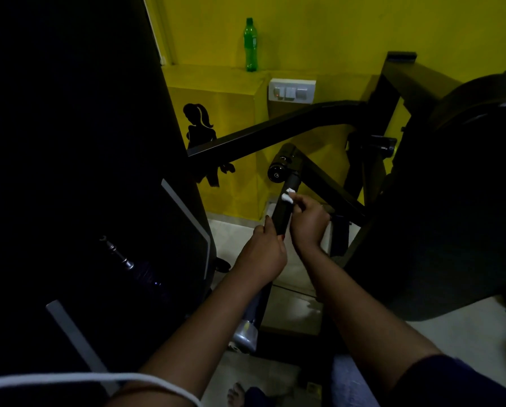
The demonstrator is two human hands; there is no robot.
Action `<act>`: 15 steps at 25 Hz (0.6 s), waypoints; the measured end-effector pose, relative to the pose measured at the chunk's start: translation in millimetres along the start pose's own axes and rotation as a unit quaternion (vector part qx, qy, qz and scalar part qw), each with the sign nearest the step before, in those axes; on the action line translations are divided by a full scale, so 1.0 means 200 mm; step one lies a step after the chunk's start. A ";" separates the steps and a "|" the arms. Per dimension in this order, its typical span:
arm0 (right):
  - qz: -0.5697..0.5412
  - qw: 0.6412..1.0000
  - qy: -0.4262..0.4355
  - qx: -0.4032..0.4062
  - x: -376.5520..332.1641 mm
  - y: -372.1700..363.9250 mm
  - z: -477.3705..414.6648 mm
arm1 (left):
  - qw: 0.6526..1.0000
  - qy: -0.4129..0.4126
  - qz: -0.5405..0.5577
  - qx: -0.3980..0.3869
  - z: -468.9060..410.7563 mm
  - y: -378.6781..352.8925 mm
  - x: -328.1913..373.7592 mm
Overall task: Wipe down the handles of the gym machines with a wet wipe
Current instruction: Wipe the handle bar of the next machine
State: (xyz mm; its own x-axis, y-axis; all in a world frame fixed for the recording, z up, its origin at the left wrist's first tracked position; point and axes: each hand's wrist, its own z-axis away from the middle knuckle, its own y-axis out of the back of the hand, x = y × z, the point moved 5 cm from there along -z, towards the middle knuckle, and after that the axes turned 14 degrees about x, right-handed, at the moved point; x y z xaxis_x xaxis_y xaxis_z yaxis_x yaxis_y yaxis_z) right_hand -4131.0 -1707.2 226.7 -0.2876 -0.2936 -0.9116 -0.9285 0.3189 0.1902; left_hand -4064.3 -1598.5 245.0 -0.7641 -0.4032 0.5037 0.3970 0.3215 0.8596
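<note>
The left hand [263, 251] is curled round the lower end of a black handle [284, 212] on a gym machine. Just beside it, the right hand [308, 221] pinches a small bunched white wet wipe [287, 196] against the handle's upper part, below what seems to be a round end cap [276, 173] (the room is dim). The machine's dark frame [275, 127] crosses behind. Farther back, a green bottle [251, 45] stands upright on a yellow ledge [216, 71], with a white switch plate [292, 90] below it.
</note>
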 end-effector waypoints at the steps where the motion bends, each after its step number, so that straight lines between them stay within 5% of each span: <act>1: 0.012 0.999 0.029 -0.004 -0.02 0.02 0.01 | 1.000 0.003 0.005 -0.002 0.00 0.00 0.00; 9: 0.070 0.964 0.230 -0.118 -0.12 0.01 0.01 | 1.000 0.002 0.021 -0.017 0.01 0.00 -0.01; 12: 0.170 0.923 0.238 -0.250 -0.17 -0.11 -0.09 | 1.000 0.002 0.019 -0.018 0.01 0.01 -0.01; 15: 0.216 0.870 0.329 -0.296 -0.21 -0.03 0.00 | 0.999 0.000 0.030 -0.010 0.01 0.01 -0.02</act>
State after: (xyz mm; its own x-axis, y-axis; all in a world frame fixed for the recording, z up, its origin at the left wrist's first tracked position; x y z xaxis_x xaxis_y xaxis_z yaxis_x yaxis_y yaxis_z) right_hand -4112.4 -1696.3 264.4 -0.5303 -0.7769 -0.3394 -0.6027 0.0640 0.7954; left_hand -4062.3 -1595.3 244.2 -0.7383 -0.3835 0.5548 0.4527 0.3281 0.8291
